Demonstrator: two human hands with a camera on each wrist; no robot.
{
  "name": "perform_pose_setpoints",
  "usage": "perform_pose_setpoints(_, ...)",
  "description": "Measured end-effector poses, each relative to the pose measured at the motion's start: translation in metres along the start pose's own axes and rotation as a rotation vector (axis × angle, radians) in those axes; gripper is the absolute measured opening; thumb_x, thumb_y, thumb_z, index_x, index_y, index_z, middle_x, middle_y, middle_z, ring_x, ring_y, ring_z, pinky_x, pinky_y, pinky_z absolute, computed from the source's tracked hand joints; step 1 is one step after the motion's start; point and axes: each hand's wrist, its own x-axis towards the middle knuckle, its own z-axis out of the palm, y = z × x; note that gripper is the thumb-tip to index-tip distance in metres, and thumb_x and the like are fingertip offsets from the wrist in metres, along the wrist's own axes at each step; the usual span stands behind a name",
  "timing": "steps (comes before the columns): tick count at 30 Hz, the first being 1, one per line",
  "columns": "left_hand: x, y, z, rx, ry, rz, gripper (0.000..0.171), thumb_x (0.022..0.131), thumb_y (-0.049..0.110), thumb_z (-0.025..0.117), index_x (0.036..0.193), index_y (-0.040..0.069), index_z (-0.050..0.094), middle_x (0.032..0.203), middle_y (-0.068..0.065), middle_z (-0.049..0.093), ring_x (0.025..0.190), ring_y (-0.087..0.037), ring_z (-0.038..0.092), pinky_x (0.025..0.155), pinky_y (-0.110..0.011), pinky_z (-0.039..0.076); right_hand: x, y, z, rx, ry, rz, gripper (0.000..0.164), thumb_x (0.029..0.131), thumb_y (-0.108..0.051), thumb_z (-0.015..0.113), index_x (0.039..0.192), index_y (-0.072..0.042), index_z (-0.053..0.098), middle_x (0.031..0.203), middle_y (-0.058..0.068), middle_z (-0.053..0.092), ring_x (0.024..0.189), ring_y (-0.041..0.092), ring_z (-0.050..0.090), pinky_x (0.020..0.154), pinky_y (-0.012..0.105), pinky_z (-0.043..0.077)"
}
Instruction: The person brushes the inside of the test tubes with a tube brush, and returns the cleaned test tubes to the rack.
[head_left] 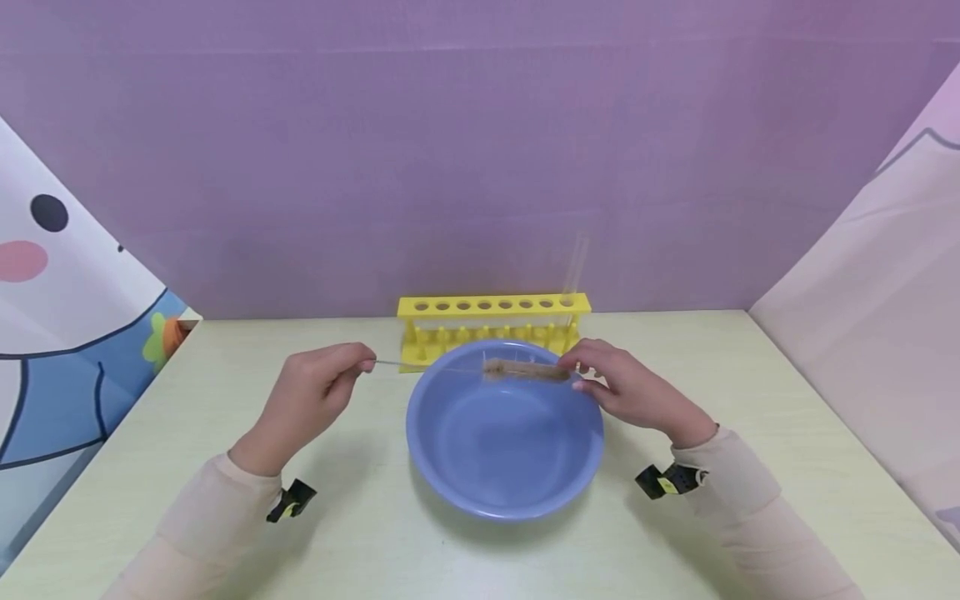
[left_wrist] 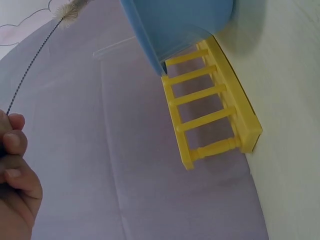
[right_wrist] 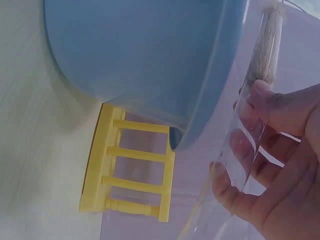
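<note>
My left hand pinches the thin twisted-wire handle of a test tube brush. The brush's tan bristles sit inside a clear glass test tube, with some bristles at its mouth. My right hand grips that tube, thumb on one side and fingers round the other, as the right wrist view shows. Tube and brush lie roughly level above the far part of a blue basin. In the left wrist view the left hand is partly cut off by the frame edge.
Behind the basin stands a yellow test tube rack, with another clear test tube upright at its right end. A purple cloth backdrop rises behind the pale table. Printed cloths hang at both sides.
</note>
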Motion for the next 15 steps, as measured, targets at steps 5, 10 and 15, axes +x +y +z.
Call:
perform_pose_setpoints(5,0.0008,0.0036,0.0022,-0.024,-0.014,-0.064,0.023,0.080,-0.011,0.064,0.080,0.012,0.065,0.073,0.005,0.064,0.057,-0.001,0.046,0.062,-0.019,0.046,0.0009,-0.0026,0.0021,-0.006,0.028,0.009,0.025,0.084,0.005,0.064,0.108,-0.003,0.060,0.101,0.002,0.061,0.093,0.017,0.054,0.079,0.043,0.049)
perform_pose_setpoints(10,0.0024,0.0065,0.0043,-0.051,-0.011,-0.105,0.024,0.081,-0.011,0.063,0.079,0.013,0.065,0.071,0.007,0.061,0.054,0.000,0.039,0.062,-0.015,0.042,0.0023,-0.0059,0.0043,-0.026,0.040,0.038,0.026,0.084,0.005,0.065,0.108,-0.003,0.060,0.101,0.003,0.062,0.093,0.018,0.055,0.080,0.042,0.050)
perform_pose_setpoints(15,0.0046,0.0091,0.0058,-0.068,-0.008,-0.129,0.024,0.082,-0.011,0.061,0.077,0.012,0.063,0.067,0.007,0.057,0.051,-0.001,0.033,0.059,-0.014,0.039,0.0049,-0.0091,0.0053,-0.037,0.060,0.041,0.027,0.082,0.006,0.067,0.107,-0.004,0.061,0.099,0.002,0.062,0.092,0.017,0.055,0.079,0.042,0.050)
